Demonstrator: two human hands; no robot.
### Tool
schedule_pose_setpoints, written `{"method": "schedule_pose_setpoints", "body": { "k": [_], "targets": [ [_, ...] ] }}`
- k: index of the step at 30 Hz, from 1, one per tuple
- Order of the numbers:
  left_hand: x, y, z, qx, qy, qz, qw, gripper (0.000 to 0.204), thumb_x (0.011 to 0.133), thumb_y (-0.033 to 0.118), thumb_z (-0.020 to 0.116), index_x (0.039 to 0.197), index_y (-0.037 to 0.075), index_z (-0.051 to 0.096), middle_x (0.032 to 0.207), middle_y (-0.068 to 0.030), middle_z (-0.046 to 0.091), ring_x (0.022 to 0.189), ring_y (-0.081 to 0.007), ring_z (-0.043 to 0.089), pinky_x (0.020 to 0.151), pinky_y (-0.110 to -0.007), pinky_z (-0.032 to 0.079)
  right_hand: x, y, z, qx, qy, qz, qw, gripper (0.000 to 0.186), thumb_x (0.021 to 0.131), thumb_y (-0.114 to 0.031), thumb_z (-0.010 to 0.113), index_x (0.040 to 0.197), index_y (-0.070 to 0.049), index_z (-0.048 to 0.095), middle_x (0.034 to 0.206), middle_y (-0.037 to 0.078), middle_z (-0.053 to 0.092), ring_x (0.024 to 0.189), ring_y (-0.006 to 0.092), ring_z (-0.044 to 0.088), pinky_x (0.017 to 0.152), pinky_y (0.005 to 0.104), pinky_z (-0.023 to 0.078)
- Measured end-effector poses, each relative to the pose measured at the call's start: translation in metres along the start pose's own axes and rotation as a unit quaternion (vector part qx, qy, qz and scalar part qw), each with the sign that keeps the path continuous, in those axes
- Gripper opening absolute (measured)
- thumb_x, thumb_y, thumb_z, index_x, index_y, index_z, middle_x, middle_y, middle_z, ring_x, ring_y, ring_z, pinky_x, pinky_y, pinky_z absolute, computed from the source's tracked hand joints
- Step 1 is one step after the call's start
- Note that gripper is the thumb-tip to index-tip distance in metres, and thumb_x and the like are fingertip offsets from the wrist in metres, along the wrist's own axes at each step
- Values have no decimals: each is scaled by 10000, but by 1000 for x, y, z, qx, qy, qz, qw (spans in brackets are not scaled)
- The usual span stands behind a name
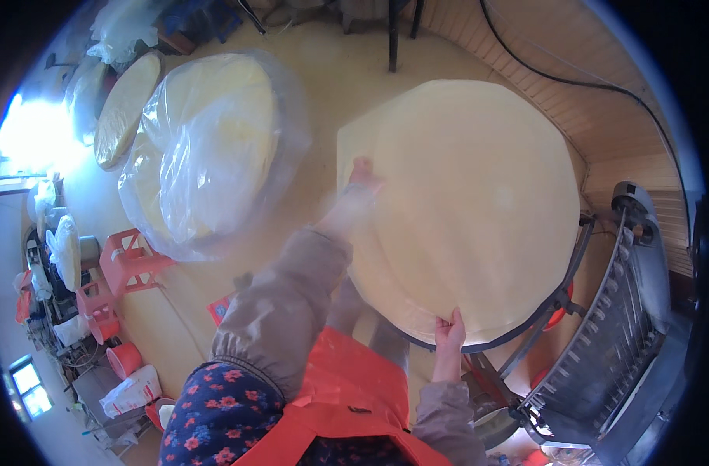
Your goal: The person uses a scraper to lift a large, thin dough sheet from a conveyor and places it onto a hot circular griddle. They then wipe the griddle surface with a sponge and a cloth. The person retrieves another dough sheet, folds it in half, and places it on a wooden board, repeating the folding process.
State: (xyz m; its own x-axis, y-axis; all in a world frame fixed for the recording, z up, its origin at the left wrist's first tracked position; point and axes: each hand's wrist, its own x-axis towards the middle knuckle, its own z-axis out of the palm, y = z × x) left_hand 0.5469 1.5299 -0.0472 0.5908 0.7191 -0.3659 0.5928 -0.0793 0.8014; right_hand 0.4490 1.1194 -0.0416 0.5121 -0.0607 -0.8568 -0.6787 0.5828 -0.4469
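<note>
A large round stack of thin pale yellow sheets (479, 202) lies on a dark round metal stand (541, 311) in front of me. My left hand (360, 177) reaches out, blurred by motion, and presses on the stack's far left edge with fingers flat. My right hand (450, 332) pinches the near rim of the stack at its lower edge. Grey sleeves, a flowered cuff and an orange apron fill the lower middle.
A tall pile of similar sheets wrapped in clear plastic (211, 147) stands on red plastic stools (129, 264) at left. Another round disc (124, 109) leans behind it. A metal rack machine (611, 342) is at right, with wood-panel walls (603, 109) beyond.
</note>
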Motion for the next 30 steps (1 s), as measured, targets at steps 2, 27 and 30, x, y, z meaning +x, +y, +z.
{"method": "schedule_pose_setpoints", "body": {
  "k": [2,27,30],
  "targets": [
    [6,-3,6,-58,17,-54,997,539,693,146,718,1135,-15,456,975,-153,612,837,-242,623,748,-315,504,1,-1,2,9,3,4,1000,210,897,-180,577,1065,-55,572,987,72,639,912,205,613,802,369,521],
    [-96,-11,-5,-433,-342,-248,796,365,844,156,591,1154,-25,525,1122,-131,596,1014,-235,594,925,-394,460,-16,-17,4,32,9,50,998,196,874,-161,609,1040,-62,573,1005,91,623,908,216,606,797,362,518],
    [-121,-15,8,-361,-308,-208,855,370,815,143,625,1128,-36,542,1084,-133,608,979,-240,606,882,-385,487,-24,-20,4,12,-5,66,998,220,866,-223,632,1007,-65,573,925,90,618,860,220,606,780,362,521]
  ]
}}
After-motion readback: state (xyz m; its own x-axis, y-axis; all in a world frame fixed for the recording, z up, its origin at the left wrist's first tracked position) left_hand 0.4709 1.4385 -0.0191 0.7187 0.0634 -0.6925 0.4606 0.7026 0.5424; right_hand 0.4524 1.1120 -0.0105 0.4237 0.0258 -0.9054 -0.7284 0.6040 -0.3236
